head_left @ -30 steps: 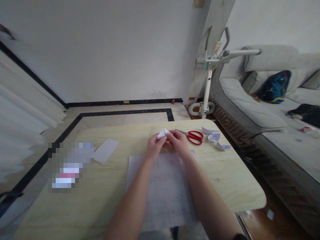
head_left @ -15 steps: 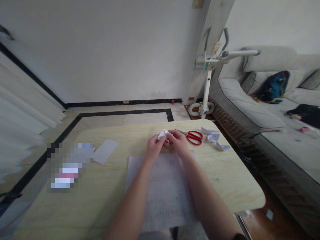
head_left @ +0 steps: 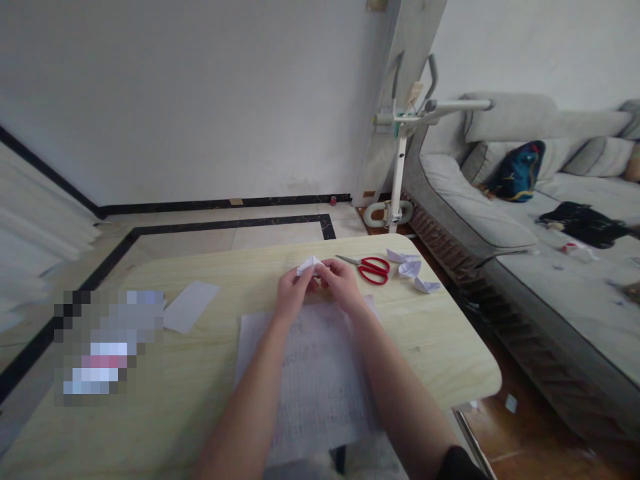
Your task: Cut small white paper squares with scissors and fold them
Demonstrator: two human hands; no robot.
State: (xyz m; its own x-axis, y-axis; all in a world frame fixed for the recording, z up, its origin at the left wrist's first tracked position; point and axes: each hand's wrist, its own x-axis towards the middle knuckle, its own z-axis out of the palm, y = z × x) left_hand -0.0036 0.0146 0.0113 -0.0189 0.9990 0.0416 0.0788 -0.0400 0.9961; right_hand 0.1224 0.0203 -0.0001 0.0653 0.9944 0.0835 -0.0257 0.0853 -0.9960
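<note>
Between my two hands is a small folded white paper, held above the far part of the wooden table. My left hand pinches its left side with the thumb on top. On the other side my right hand grips the paper's right edge, thumb also on top; the fingers beneath are partly hidden. Just right of my right hand lies a pair of scissors with red handles, blades toward the left. Several folded paper pieces rest beyond the scissors. Under my forearms spreads a large printed sheet.
A flat white paper lies on the left of the table, beside a pixelated patch. Past the table's right edge stands a grey sofa with a dark bag. White exercise equipment stands behind the table.
The view has turned a little to the right, so everything appears shifted left. The folded paper looks flatter and wider between my fingers; both hands keep hold of it.
</note>
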